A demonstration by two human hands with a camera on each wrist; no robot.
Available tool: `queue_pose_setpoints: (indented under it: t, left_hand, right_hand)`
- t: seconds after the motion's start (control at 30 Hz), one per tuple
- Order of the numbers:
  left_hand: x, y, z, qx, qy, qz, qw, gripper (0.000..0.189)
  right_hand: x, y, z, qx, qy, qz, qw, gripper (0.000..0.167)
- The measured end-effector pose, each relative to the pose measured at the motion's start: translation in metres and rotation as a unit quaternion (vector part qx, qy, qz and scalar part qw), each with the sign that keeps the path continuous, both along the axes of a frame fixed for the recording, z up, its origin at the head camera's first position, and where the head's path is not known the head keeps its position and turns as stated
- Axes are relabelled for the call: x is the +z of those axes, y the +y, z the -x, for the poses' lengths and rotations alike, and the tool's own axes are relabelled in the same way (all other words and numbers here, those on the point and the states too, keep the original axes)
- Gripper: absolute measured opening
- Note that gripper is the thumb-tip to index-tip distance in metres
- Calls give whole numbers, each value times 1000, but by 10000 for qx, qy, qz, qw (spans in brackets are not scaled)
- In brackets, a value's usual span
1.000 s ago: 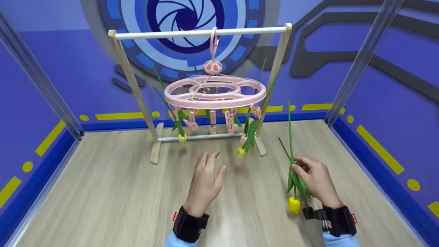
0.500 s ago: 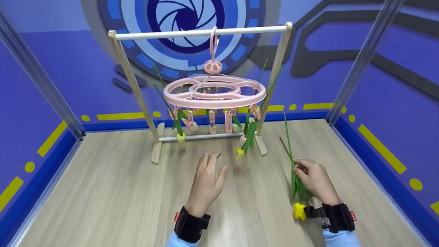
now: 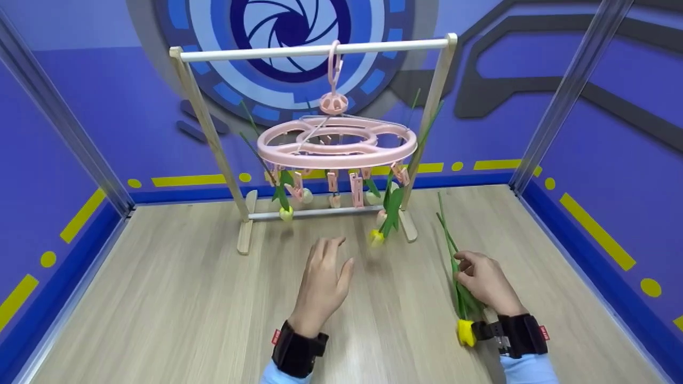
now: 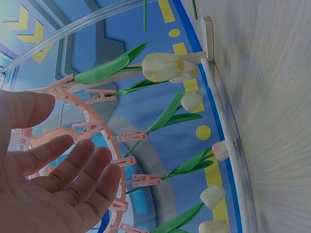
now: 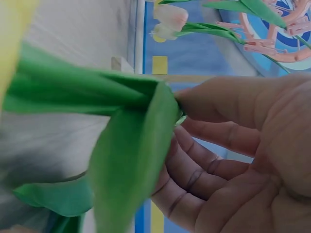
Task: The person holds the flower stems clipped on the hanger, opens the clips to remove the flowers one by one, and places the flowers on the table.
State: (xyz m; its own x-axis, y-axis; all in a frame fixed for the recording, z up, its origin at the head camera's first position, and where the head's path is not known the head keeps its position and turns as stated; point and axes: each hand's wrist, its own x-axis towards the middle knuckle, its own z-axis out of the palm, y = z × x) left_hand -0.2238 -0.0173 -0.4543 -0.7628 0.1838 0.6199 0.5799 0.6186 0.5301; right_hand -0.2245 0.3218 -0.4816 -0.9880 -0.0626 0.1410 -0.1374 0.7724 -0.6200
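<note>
My right hand (image 3: 486, 281) pinches the green stem of a yellow tulip (image 3: 466, 333) between thumb and fingers, at the right of the table. The flower head points toward me and lies against the wrist strap. In the right wrist view its broad leaves (image 5: 129, 150) spread beside the fingertips. Another green stem lies beside it; its flower is hidden from the head view. My left hand (image 3: 322, 288) is held over the middle of the table, fingers loosely extended, holding nothing. Beyond it, a pink clip hanger (image 3: 336, 160) carries several tulips head down, including a yellow one (image 3: 376, 237).
A wooden stand (image 3: 213, 133) with a white top rod (image 3: 256, 54) bears the hanger. Several pink clips (image 3: 357, 191) dangle from the ring. Blue printed walls (image 3: 613, 160) enclose the wood-grain table (image 3: 176, 298) on the left, right and back.
The yellow tulip in my right hand has tilted, its stem tip dropping lower and its flower shifting toward my wrist. My left hand stays almost in place.
</note>
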Motion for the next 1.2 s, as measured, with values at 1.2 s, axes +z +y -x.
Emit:
queue_pose_setpoints:
  t: [1.2]
  left_hand:
    - [1,-5,2,50,24,-16,10000,34]
  right_hand:
    - [-11,4,9,711,-1020,-212,9920,13]
